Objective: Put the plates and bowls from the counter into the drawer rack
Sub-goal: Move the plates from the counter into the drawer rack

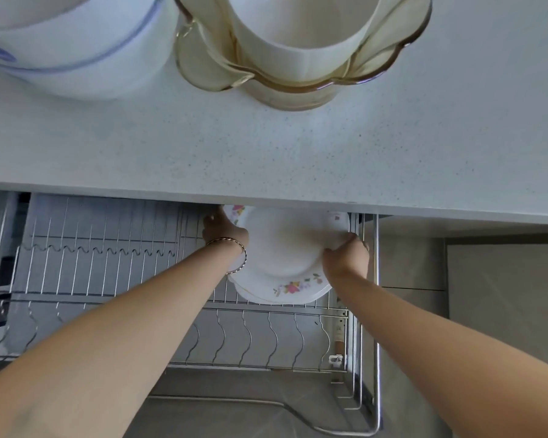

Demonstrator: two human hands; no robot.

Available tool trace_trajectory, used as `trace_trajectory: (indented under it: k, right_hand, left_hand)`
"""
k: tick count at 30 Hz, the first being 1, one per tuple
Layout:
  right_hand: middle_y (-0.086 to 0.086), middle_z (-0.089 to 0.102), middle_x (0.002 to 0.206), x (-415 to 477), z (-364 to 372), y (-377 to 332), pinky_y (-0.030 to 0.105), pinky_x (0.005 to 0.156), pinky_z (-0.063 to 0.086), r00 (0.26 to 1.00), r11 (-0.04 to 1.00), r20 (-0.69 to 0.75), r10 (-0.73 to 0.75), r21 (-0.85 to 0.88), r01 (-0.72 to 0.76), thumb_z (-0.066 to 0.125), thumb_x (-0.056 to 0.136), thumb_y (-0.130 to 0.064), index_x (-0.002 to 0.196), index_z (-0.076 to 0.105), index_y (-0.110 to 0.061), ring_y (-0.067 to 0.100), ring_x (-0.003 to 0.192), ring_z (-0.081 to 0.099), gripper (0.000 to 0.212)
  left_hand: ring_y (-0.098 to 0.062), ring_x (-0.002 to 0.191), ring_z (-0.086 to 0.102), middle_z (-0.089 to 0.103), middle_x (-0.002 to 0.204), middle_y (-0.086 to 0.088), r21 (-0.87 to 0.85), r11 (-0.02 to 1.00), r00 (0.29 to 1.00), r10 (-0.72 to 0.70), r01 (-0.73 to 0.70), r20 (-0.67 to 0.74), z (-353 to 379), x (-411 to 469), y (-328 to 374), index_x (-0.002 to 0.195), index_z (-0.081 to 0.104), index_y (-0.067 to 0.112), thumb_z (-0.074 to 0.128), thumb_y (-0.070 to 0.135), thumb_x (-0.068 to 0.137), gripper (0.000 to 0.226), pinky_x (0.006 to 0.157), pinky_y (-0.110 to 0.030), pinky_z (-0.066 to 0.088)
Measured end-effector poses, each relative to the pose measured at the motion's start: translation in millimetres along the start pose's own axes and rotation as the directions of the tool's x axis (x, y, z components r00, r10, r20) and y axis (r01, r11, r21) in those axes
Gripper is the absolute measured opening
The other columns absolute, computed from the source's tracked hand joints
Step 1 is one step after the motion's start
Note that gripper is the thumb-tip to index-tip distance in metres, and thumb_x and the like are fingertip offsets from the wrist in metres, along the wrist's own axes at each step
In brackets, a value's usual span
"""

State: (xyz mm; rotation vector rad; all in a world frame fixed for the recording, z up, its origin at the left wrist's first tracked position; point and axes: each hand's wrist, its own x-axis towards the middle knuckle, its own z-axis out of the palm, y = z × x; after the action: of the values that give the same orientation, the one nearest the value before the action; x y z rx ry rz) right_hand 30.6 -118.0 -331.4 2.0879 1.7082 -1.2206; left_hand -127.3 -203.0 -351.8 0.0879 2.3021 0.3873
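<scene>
A stack of white plates with pink flower prints (282, 248) sits low in the right end of the wire drawer rack (108, 260), partly under the counter edge. My left hand (222, 230) grips the stack's left rim, a thin bangle on the wrist. On the right rim my right hand (345, 254) curls over the edge. On the counter (266, 143) stand a white bowl stack with a blue line (76, 49) and an amber scalloped glass bowl (298, 80) holding a white bowl (298, 30).
The rack's left slots and the front row of curved wire dividers (250, 339) hold nothing. A chrome frame rail (376, 295) runs down the drawer's right side, close to my right hand. Grey cabinet fronts lie to the right.
</scene>
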Motion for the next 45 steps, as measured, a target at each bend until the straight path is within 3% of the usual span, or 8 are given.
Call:
trace_trajectory:
  k: [10, 19, 23, 26, 32, 37, 41, 45]
  right_hand:
    - [0.016, 0.03, 0.144, -10.3, 18.8, 2.5, 0.036, 0.104, 0.042, 0.999, 0.997, 0.033, 0.011, 0.082, -0.014, 0.055, 0.082, -0.011, 0.143, 0.024, -0.001, 0.034, 0.129, 0.041, 0.069]
    - [0.013, 0.026, 0.149, 3.5, 25.3, 1.1, 0.048, 0.099, 0.047, 0.998, 0.987, 0.068, 0.018, 0.155, -0.028, 0.057, 0.083, -0.015, 0.144, 0.021, -0.006, 0.036, 0.127, 0.046, 0.071]
    - [0.019, 0.027, 0.147, -7.3, 12.4, -0.8, 0.043, 0.101, 0.046, 0.994, 0.999, 0.111, 0.024, 0.03, -0.028, 0.049, 0.081, -0.006, 0.144, 0.018, 0.0, 0.038, 0.125, 0.046, 0.07]
    - [0.021, 0.036, 0.139, -30.1, -8.4, -4.4, 0.036, 0.101, 0.043, 0.976, 0.96, 0.219, 0.018, -0.276, 0.044, 0.048, 0.087, -0.007, 0.137, 0.03, 0.002, 0.034, 0.125, 0.045, 0.054]
    - [0.009, 0.052, 0.135, -81.3, -85.4, -17.6, 0.032, 0.099, 0.045, 0.832, 0.74, 0.54, -0.128, -0.506, 0.442, 0.044, 0.092, -0.016, 0.13, 0.048, -0.007, 0.024, 0.122, 0.053, 0.039]
    - [0.005, 0.056, 0.132, -98.6, -184.6, -29.5, 0.033, 0.095, 0.047, 0.794, 0.6, 0.547, -0.265, -0.551, 0.579, 0.04, 0.093, -0.022, 0.127, 0.054, -0.01, 0.026, 0.121, 0.054, 0.039]
    - [0.002, 0.055, 0.134, -89.8, -291.1, -34.0, 0.032, 0.105, 0.04, 0.823, 0.625, 0.42, -0.384, -0.538, 0.566, 0.046, 0.092, -0.027, 0.127, 0.055, -0.017, 0.022, 0.125, 0.05, 0.037]
    - [-0.004, 0.058, 0.13, -43.3, -392.7, -30.4, 0.029, 0.103, 0.041, 0.869, 0.708, 0.199, -0.453, -0.511, 0.487, 0.048, 0.09, -0.032, 0.123, 0.056, -0.027, 0.018, 0.121, 0.053, 0.034]
  left_hand:
    - [-0.031, 0.123, 0.05, 0.048, 0.137, -0.012, -0.298, 0.954, 0.997, 0.057, -0.04, 0.049, 0.6, -7.4, -14.0, 0.14, 0.037, 0.01, 0.061, -0.007, 0.075, 0.071, 0.095, -0.029, 0.042]
    - [-0.036, 0.127, 0.049, 0.044, 0.145, -0.011, -0.454, 0.869, 0.977, -0.135, 0.196, 0.163, 2.4, -11.7, -22.8, 0.144, 0.028, 0.012, 0.061, 0.0, 0.075, 0.077, 0.105, -0.049, 0.041]
    - [-0.032, 0.123, 0.052, 0.05, 0.139, -0.011, -0.297, 0.95, 0.987, -0.055, 0.098, 0.149, -7.7, -24.4, -30.1, 0.141, 0.034, 0.01, 0.057, -0.001, 0.082, 0.064, 0.095, -0.03, 0.042]
    - [-0.035, 0.115, 0.056, 0.051, 0.134, -0.018, -0.021, 1.0, 0.995, 0.01, -0.008, 0.096, -26.4, -49.5, -28.0, 0.136, 0.036, 0.005, 0.051, 0.001, 0.084, 0.054, 0.095, -0.036, 0.049]
    - [-0.022, 0.101, 0.061, 0.055, 0.132, -0.005, 0.372, 0.852, 0.9, 0.227, -0.368, 0.373, -65.4, -134.3, 15.5, 0.128, 0.051, 0.016, 0.037, 0.015, 0.095, 0.036, 0.073, -0.021, 0.047]
    - [-0.019, 0.113, 0.057, 0.06, 0.123, -0.001, 0.3, 0.812, 0.838, 0.369, -0.502, 0.403, -73.3, -208.7, 97.6, 0.122, 0.056, 0.017, 0.039, 0.019, 0.095, 0.032, 0.09, -0.024, 0.04]
    - [-0.027, 0.107, 0.063, 0.067, 0.113, -0.011, 0.132, 0.831, 0.804, 0.463, -0.54, 0.373, -57.7, -250.9, 179.6, 0.102, 0.064, 0.017, 0.045, 0.011, 0.089, 0.023, 0.087, -0.029, 0.05]
    - [-0.014, 0.062, 0.063, 0.063, 0.077, -0.001, 0.011, 0.838, 0.796, 0.513, -0.545, 0.323, -22.2, -280.6, 255.1, 0.097, 0.057, 0.016, 0.04, 0.005, 0.089, 0.023, 0.054, -0.017, 0.044]
